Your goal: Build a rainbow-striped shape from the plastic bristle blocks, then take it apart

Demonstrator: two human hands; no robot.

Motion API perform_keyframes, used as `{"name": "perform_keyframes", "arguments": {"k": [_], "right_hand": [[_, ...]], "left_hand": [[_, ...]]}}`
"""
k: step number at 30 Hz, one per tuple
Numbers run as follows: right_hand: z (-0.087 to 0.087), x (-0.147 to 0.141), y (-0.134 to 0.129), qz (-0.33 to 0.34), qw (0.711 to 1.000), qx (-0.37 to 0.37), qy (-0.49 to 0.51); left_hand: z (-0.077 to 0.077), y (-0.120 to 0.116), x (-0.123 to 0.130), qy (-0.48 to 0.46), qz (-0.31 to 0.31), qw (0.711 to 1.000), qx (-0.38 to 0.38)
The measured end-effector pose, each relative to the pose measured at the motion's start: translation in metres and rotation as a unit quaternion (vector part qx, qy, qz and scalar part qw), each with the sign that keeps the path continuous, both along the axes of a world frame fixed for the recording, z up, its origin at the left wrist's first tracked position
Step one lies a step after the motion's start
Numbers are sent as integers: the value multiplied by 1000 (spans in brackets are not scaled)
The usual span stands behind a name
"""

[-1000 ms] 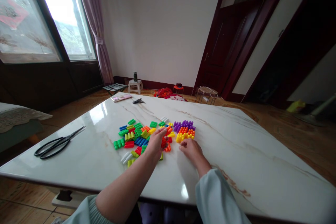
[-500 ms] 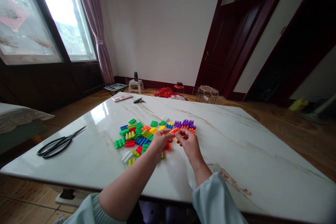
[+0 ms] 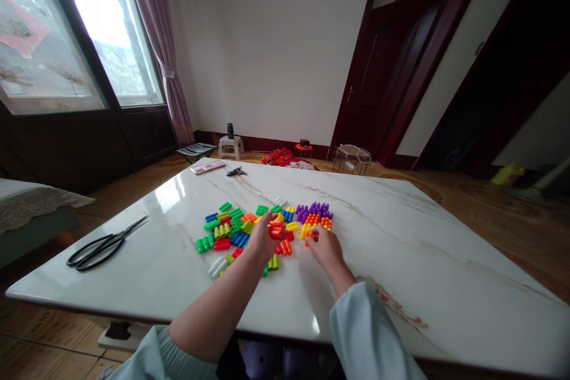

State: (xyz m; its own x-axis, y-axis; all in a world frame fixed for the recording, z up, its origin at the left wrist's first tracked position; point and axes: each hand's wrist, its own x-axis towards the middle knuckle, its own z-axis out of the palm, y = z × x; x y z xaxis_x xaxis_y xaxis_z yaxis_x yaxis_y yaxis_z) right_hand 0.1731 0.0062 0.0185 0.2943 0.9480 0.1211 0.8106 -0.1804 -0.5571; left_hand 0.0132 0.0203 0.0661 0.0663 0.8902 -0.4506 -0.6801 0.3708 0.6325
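Pinching an orange block (image 3: 308, 241) just beside the knobbed yellow blocks (image 3: 306, 230), the right hand (image 3: 327, 247) in the head view could, by brushing too close, nudge them askew on the smooth, marble-patterned table (image 3: 378, 231), while the left hand (image 3: 260, 241) curls at glossy, rounded red-orange blocks (image 3: 276, 229), its hold indeterminable.

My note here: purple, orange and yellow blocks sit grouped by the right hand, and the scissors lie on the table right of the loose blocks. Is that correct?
Not quite: the head view shows the scissors on the table left of the loose blocks, not right. The purple blocks, orange blocks and yellow blocks do sit grouped by the right hand.
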Motion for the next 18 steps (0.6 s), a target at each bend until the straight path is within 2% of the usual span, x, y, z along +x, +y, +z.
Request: {"name": "perform_keyframes", "arguments": {"k": [2,4,8,12,15,18], "right_hand": [[-6,-1,3,28,996,-59,-61],[-9,-6,5,53,993,-70,-74],[-5,-15,7,85,996,15,-22],[-6,-23,11,80,985,120,90],[-10,-35,15,109,969,136,177],[-12,-53,15,133,962,137,192]], "left_hand": [[-1,4,-3,-21,21,999,-14],[-3,7,-4,-27,29,999,-22],[-10,9,-2,-27,7,1000,0],[-12,9,1,-8,10,1000,26],[-13,9,0,19,25,998,51],[-14,9,-2,39,10,996,78]]}}
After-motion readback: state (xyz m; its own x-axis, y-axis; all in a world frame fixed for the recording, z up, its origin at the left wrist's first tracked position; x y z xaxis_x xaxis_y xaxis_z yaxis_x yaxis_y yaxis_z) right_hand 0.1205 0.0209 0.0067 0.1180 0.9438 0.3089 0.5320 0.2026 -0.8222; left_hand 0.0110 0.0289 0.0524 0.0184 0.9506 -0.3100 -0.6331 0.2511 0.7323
